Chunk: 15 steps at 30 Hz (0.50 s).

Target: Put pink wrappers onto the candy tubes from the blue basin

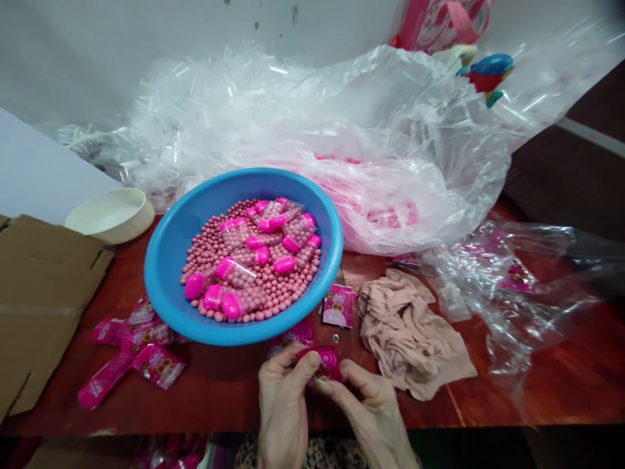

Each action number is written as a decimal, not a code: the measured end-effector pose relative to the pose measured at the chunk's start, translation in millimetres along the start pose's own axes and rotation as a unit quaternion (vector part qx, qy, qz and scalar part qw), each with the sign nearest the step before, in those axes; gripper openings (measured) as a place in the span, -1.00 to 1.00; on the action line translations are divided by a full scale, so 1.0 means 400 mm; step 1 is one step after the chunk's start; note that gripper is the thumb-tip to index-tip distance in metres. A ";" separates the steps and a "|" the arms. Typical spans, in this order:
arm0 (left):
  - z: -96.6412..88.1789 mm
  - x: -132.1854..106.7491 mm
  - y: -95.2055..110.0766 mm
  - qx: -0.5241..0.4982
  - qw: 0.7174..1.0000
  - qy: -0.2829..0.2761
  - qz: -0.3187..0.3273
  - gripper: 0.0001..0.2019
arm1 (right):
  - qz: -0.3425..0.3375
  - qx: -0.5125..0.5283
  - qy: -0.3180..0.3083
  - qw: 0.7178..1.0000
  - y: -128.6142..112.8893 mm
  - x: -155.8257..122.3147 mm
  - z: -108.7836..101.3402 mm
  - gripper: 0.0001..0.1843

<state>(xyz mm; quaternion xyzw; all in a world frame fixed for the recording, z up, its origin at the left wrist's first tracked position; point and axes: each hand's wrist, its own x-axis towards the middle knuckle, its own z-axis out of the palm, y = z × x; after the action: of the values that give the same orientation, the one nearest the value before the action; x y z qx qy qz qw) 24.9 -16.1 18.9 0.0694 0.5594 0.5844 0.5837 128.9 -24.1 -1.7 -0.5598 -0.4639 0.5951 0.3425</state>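
Near the table's front edge, my left hand (288, 397) and my right hand (368, 407) pinch a small pink printed sleeve label (326, 362) between thumbs and fingers. Whether anything sits inside the label is hidden. Just beyond them stands a blue basin (234, 333) with many pink beads (288, 296) in it. On the beads lie several clear tubes with bright pink caps (239, 303), partly filled with beads. Another pink label (338, 305) lies flat behind my hands, beside the basin.
Left of the basin lies a pile of pink labels (146, 339), near a cardboard box (43, 306) and a cream bowl (112, 218). A crumpled beige cloth (410, 332) rests at right. Behind are a plastic bag of pink pieces (390, 195) and heaped clear tubes (195, 98).
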 end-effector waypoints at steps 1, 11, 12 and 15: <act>0.001 -0.001 0.003 -0.015 1.000 -0.002 -0.012 -0.85 | -0.013 -0.012 0.003 1.000 0.001 -0.002 0.003 -0.67; -0.029 -0.002 0.002 -0.038 0.997 -0.022 -0.057 -0.80 | -0.123 -0.116 0.001 0.986 -0.012 -0.011 -0.022 -0.63; -0.032 -0.004 0.002 -0.028 0.998 -0.020 -0.054 -0.78 | -0.127 -0.124 0.007 0.984 -0.010 -0.009 -0.027 -0.63; -0.036 -0.009 0.000 0.005 0.999 -0.028 -0.040 -0.81 | -0.132 -0.137 0.009 0.982 -0.005 -0.004 -0.038 -0.62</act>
<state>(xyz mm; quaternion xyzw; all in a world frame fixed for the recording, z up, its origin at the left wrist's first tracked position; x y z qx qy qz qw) 15.4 -27.0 15.7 0.0665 0.5480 0.5554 0.6220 144.0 -22.4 1.5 -0.5406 -0.6078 0.4703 0.3423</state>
